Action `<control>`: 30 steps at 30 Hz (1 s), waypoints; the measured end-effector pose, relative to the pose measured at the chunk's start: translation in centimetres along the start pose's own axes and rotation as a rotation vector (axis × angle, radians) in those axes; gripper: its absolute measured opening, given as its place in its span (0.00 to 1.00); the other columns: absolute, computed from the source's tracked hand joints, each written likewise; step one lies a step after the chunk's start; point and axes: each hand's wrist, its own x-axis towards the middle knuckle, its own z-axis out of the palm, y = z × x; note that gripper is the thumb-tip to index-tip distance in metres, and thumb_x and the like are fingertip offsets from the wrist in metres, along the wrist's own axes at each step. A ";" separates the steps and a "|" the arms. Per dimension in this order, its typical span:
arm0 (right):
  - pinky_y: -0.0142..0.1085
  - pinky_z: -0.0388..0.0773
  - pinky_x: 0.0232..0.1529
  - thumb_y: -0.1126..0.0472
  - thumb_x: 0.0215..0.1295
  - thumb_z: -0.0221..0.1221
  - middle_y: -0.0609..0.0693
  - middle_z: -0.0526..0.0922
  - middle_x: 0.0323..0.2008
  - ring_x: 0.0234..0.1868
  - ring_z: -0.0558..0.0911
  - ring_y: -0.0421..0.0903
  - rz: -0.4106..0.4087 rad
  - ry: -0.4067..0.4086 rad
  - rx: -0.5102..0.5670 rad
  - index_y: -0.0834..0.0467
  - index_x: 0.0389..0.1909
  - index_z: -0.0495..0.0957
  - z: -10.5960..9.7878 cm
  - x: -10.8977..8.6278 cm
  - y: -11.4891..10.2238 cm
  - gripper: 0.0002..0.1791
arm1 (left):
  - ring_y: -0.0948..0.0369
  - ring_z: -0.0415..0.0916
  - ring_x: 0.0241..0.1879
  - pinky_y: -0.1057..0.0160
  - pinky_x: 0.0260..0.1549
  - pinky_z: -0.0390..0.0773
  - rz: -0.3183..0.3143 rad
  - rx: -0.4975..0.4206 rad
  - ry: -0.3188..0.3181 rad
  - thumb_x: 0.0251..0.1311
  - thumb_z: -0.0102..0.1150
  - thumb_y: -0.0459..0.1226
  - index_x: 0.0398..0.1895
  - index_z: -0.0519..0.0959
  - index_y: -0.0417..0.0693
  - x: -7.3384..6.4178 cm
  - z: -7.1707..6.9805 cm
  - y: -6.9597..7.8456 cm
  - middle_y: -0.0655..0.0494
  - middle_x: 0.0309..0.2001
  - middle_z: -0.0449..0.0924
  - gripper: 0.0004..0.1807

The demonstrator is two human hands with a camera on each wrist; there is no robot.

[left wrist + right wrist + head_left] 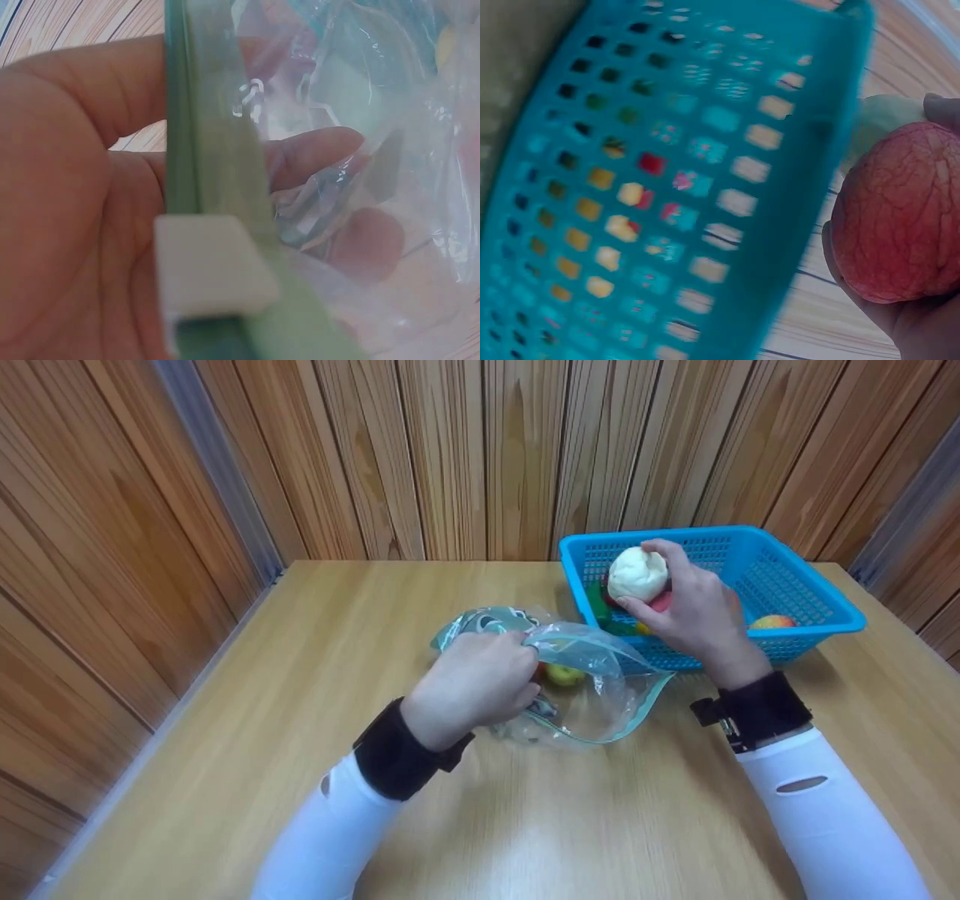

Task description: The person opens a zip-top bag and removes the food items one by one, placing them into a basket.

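My left hand (480,679) grips the edge of a clear zip bag (645,697) with a pale green seal. The left wrist view shows the white slider (214,266) on the seal, with fingers (315,157) behind the film. Inside the bag lies a yellow-green fruit (562,675), with something red beside it, mostly covered by the hand. My right hand (701,604) holds a white, lumpy ball (637,574) over the near left part of the blue basket (814,628). A reddish, wrinkled ball (900,217) sits against the white one in that hand.
The basket stands at the table's back right, its near rim behind the bag's open mouth. It holds a green vegetable (600,604), a yellow piece and a red-yellow fruit (772,622). A wood-panelled wall (450,457) rises behind the table (322,660).
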 end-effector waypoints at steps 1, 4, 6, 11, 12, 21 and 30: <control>0.59 0.81 0.42 0.50 0.61 0.68 0.68 0.80 0.51 0.43 0.83 0.65 0.007 -0.004 0.005 0.57 0.67 0.63 0.1 0.0 0.2 0.38 | 0.57 0.78 0.33 0.61 0.36 0.84 0.000 0.003 -0.003 0.67 0.58 0.46 0.40 0.84 0.44 0.0 0.0 0.0 0.52 0.40 0.83 0.14; 0.60 0.81 0.43 0.50 0.62 0.68 0.69 0.79 0.53 0.45 0.83 0.66 0.023 -0.011 0.018 0.57 0.67 0.63 0.4 0.0 0.7 0.37 | 0.57 0.78 0.33 0.61 0.38 0.84 -0.003 0.007 -0.014 0.68 0.59 0.47 0.41 0.84 0.45 0.0 -0.1 0.1 0.52 0.41 0.82 0.15; 0.60 0.81 0.44 0.49 0.63 0.67 0.69 0.79 0.54 0.46 0.82 0.66 0.036 -0.015 0.021 0.57 0.68 0.63 0.4 0.0 0.8 0.37 | 0.57 0.78 0.34 0.61 0.38 0.84 -0.004 0.004 -0.022 0.68 0.58 0.47 0.42 0.84 0.45 0.1 -0.1 0.1 0.52 0.41 0.82 0.15; 0.60 0.81 0.45 0.50 0.63 0.68 0.69 0.79 0.54 0.46 0.82 0.66 0.027 -0.028 0.032 0.58 0.67 0.62 0.5 0.1 0.7 0.37 | 0.57 0.77 0.34 0.61 0.39 0.84 -0.013 -0.010 -0.036 0.68 0.58 0.47 0.43 0.84 0.45 0.1 -0.1 0.0 0.52 0.41 0.82 0.15; 0.60 0.81 0.45 0.51 0.62 0.68 0.70 0.79 0.54 0.46 0.82 0.66 0.027 -0.030 0.032 0.58 0.67 0.62 0.5 0.1 0.7 0.37 | 0.57 0.77 0.35 0.61 0.39 0.84 -0.014 -0.011 -0.038 0.68 0.58 0.47 0.43 0.84 0.45 0.1 -0.1 0.0 0.52 0.41 0.82 0.15; 0.56 0.81 0.40 0.51 0.62 0.68 0.70 0.80 0.53 0.41 0.82 0.64 0.009 -0.030 0.026 0.59 0.65 0.64 0.6 0.1 0.6 0.36 | 0.58 0.77 0.34 0.59 0.36 0.84 -0.009 -0.009 -0.038 0.67 0.58 0.46 0.39 0.83 0.45 0.1 0.0 0.0 0.52 0.40 0.82 0.13; 0.36 0.73 0.28 0.53 0.64 0.65 0.62 0.84 0.48 0.30 0.80 0.53 -0.006 -0.046 -0.034 0.60 0.63 0.69 0.5 0.2 0.8 0.30 | 0.58 0.76 0.34 0.60 0.37 0.84 -0.011 -0.020 -0.047 0.67 0.58 0.45 0.40 0.83 0.45 0.2 0.0 0.0 0.52 0.42 0.81 0.13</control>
